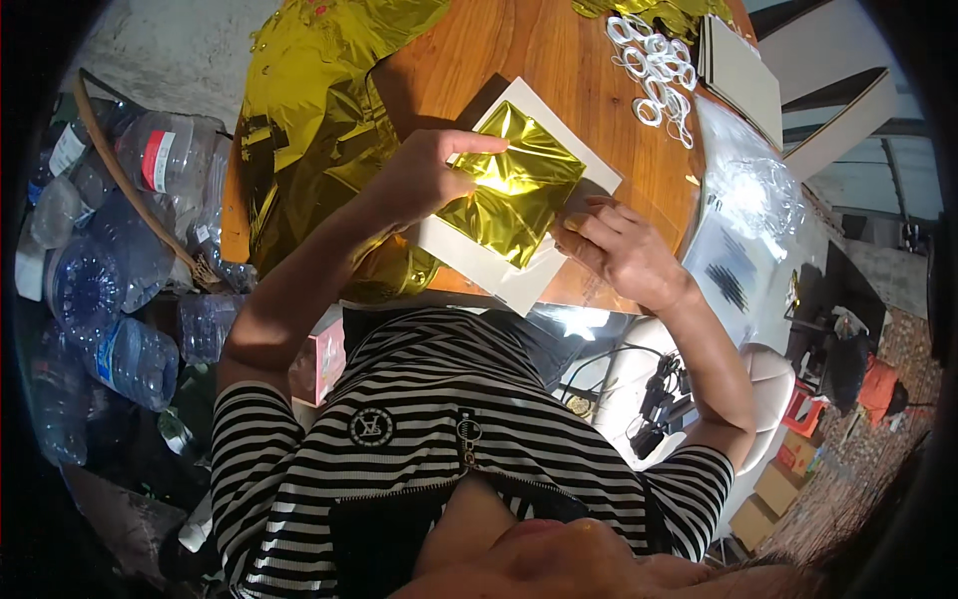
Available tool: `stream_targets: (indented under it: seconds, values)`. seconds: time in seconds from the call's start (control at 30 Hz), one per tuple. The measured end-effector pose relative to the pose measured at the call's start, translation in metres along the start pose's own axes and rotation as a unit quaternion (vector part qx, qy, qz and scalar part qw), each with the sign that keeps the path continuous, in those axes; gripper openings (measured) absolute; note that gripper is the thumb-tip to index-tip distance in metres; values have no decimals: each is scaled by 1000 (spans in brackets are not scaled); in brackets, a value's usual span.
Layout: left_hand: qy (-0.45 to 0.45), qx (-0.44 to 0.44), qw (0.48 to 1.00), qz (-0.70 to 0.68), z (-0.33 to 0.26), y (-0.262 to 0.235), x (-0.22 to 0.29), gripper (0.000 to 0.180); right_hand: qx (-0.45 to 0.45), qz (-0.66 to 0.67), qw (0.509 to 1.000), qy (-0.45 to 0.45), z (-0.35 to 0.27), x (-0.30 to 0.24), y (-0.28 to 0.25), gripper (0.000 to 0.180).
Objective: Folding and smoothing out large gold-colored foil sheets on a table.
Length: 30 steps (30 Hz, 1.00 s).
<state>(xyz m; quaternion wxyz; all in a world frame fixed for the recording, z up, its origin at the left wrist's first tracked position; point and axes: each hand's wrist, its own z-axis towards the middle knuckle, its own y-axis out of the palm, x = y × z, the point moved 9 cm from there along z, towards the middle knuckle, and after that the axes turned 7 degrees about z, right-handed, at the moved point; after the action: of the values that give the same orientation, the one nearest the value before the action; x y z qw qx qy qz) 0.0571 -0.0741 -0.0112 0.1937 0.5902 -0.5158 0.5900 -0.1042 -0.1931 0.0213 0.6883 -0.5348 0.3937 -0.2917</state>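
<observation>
A square of shiny gold foil lies creased over a cream-white card near the table's front edge. My left hand rests on the foil's left side. Its index finger stretches across the foil, the thumb apart below it and the other fingers mostly hidden. At the right corner of the foil, my right hand has its fingers curled and pressed together by the card's edge. Whatever is between those fingertips is too small to make out.
Loose gold foil sheets drape over the left of the wooden table. White looped cords and a stack of grey boards sit at the far right, with clear plastic wrap nearer. Empty plastic bottles crowd the left side.
</observation>
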Motion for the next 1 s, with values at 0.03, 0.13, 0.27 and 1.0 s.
stream_targets:
  seconds: [0.03, 0.13, 0.27, 1.0]
  values:
    - [5, 0, 1000, -4, 0, 0, -1, 55, -1, 1, 1000, -3, 2, -1, 0, 45]
    - [35, 8, 999, -2, 2, -2, 3, 54, 49, 54, 997, -2, 8, 0, -10, 39]
    - [59, -2, 998, 8, 6, -1, -1, 54, 6, 4, 999, -32, 8, -6, -11, 34]
    - [45, -22, 999, -22, 6, 3, 12, 53, -106, 163, 981, 6, 49, 1, -3, 25]
